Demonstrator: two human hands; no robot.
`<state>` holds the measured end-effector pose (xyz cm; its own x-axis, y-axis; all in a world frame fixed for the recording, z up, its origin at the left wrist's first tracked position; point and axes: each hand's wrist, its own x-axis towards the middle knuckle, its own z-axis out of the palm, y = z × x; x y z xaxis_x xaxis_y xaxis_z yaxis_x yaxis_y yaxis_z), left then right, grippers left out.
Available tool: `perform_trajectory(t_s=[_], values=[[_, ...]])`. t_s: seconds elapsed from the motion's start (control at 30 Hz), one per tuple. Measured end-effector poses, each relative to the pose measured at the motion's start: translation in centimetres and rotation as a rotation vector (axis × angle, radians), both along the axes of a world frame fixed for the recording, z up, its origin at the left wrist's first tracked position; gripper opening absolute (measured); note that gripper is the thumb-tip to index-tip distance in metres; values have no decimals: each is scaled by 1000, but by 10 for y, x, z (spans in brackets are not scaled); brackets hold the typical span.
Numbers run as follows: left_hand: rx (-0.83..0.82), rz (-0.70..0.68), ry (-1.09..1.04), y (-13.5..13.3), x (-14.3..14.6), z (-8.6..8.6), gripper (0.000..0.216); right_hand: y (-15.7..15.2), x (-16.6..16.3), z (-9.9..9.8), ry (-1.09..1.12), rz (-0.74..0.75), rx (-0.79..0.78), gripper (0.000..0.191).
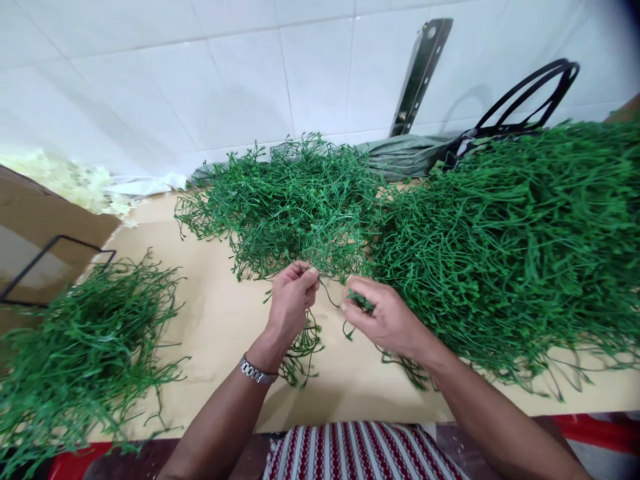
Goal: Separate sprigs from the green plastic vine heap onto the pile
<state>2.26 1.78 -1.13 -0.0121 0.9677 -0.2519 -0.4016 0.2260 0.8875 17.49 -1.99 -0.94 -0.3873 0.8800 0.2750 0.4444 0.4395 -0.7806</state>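
My left hand (293, 300), with a metal watch band (257, 370) on its wrist, is closed in a pinch on a thin green plastic stem (327, 291). Thin strands run from its fingertips towards my right hand (387, 317). That hand is curled closed round several green plastic stems (361, 301), whose tips poke out between thumb and fingers. Below my left wrist lies a small loose bunch of stems (303, 350). Just beyond both hands spreads a tangled heap of green stems (295, 200).
A large heap of stems (520, 253) covers the right side, and another pile (95, 347) lies at left. A cardboard box (55, 227) and cream flowers (65, 183) stand far left. Behind are a tiled wall (240, 87), a metal bracket (423, 77) and black bag handles (535, 93).
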Motion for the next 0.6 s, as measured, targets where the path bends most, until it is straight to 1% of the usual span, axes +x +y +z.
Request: perform_trajectory(t_s=[0.1,0.13,0.17,0.23,0.33,0.4,0.43,0.5,0.53,0.6], values=[[-45,-77,-37,-7,1,2,21,7,10,2,129,-49,-122,6],[-58,-95,-50,-9,2,2,21,9,10,1,167,-74,-146,6],[-68,-113,-61,-11,4,2,21,9,10,-1,188,-109,-136,6],[-89,-143,-79,-14,7,2,21,9,5,-5,163,-165,-20,7],[-127,-134,-110,-17,10,2,22,9,-4,-11,54,-188,206,9],[-158,-108,-130,-18,12,2,22,9,-9,-15,9,-191,274,11],[-169,-96,-140,-19,13,3,22,8,-10,-17,4,-200,285,12],[-180,-74,-152,-20,15,3,22,7,-12,-20,34,-220,257,11],[-178,-64,-156,-21,17,3,23,6,-13,-22,66,-238,215,9],[-169,-46,-160,-23,20,3,24,4,-15,-23,169,-284,77,7]])
